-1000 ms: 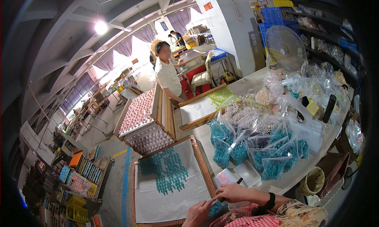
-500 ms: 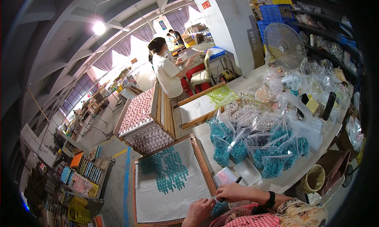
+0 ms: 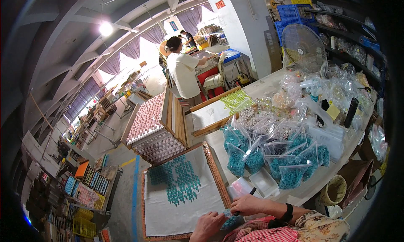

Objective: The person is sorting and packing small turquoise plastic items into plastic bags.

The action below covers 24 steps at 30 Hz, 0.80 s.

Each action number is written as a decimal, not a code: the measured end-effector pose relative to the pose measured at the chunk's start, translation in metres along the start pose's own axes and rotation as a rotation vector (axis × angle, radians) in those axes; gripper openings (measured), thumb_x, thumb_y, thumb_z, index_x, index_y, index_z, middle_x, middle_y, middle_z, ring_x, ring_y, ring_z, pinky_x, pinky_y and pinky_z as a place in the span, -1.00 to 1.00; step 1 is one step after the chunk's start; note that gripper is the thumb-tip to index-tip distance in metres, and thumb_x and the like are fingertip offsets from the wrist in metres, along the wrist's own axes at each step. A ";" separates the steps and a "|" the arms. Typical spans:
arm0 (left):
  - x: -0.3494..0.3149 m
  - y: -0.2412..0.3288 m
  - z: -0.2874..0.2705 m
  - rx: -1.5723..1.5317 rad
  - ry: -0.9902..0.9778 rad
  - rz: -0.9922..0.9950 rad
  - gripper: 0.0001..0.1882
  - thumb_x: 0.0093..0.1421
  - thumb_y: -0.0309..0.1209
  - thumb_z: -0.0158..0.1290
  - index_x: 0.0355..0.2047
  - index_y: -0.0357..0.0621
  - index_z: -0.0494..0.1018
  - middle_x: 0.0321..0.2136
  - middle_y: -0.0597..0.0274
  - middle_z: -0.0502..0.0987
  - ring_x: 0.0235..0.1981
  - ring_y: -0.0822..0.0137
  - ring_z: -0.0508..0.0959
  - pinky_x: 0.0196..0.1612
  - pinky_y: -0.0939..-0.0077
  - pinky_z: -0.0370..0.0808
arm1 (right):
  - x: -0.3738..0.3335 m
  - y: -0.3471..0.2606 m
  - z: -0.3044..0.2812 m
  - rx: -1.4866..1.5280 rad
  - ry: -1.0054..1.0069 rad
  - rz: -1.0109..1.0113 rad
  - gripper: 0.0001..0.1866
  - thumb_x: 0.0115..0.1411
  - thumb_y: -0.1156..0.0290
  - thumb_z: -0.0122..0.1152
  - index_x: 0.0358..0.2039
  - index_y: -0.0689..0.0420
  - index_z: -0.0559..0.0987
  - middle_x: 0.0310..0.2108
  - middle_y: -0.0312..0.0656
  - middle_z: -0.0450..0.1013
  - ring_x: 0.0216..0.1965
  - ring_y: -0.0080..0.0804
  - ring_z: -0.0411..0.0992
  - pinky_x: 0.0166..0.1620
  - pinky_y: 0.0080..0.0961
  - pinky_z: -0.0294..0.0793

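My right hand [image 3: 248, 205] grips a slim black-handled tool [image 3: 253, 191]; its working end is hidden in the fingers. Just left of it, my left hand [image 3: 209, 224] pinches the edge of a small clear bag with teal pieces [image 3: 230, 222]. The bag lies between my hands, partly covered by them. Beyond my left hand is a wood-framed tray lined with white cloth [image 3: 168, 223]. Rows of small teal pieces [image 3: 182, 185] stand on the cloth's far part. Past my right hand sit a clear plastic box [image 3: 266, 181] and a pinkish packet [image 3: 240, 187].
Zip bags of teal pieces [image 3: 292, 174] crowd the table beside clear bags of beads [image 3: 269, 126]. A stack of frames with pink pieces [image 3: 147, 116] stands beyond the tray. Farther off are a frame with green pieces [image 3: 236, 101], a fan [image 3: 304, 48] and a co-worker [image 3: 183, 71].
My left hand has shifted slightly left, and more of the small bag shows between my hands. The co-worker has turned away and stepped a little to the right.
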<state>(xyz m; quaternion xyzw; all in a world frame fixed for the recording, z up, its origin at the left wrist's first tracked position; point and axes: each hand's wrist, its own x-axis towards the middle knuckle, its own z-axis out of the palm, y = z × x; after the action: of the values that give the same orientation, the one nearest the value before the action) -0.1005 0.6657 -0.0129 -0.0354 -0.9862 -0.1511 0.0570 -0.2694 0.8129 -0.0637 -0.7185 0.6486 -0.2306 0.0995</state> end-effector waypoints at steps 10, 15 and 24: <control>0.003 -0.017 0.018 -0.034 -0.179 -0.015 -0.82 0.24 -0.27 -0.06 -0.28 -0.05 0.47 -0.35 0.15 0.55 -0.27 0.13 0.55 -0.24 0.30 0.51 | -0.001 0.003 -0.003 0.001 -0.026 0.039 -0.76 0.04 0.37 0.18 -0.22 -0.04 0.56 -0.25 -0.33 0.50 -0.16 -0.28 0.46 -0.21 -0.38 0.50; -0.007 -0.028 0.027 -0.117 -0.146 -0.076 -0.82 0.24 -0.28 -0.06 -0.28 -0.06 0.47 -0.36 0.15 0.56 -0.28 0.11 0.56 -0.26 0.24 0.51 | -0.004 0.019 0.001 0.687 0.094 0.150 -0.34 0.03 0.25 0.35 0.17 -0.07 0.34 -0.09 -0.25 0.47 -0.03 -0.32 0.43 -0.07 -0.45 0.45; -0.005 -0.023 0.032 -0.128 -0.022 -0.116 -0.83 0.23 -0.29 -0.01 -0.25 -0.04 0.49 -0.37 0.15 0.58 -0.37 0.06 0.58 -0.37 0.24 0.53 | -0.009 0.083 0.117 0.722 -0.045 0.209 -0.28 -0.06 0.11 0.47 0.10 0.07 0.44 -0.15 -0.26 0.47 -0.17 -0.47 0.37 -0.02 -0.49 0.38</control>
<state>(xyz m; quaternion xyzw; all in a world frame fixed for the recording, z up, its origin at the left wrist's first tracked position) -0.1004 0.6535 -0.0511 0.0168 -0.9755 -0.2166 0.0349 -0.2896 0.7915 -0.2043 -0.5721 0.5929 -0.4172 0.3836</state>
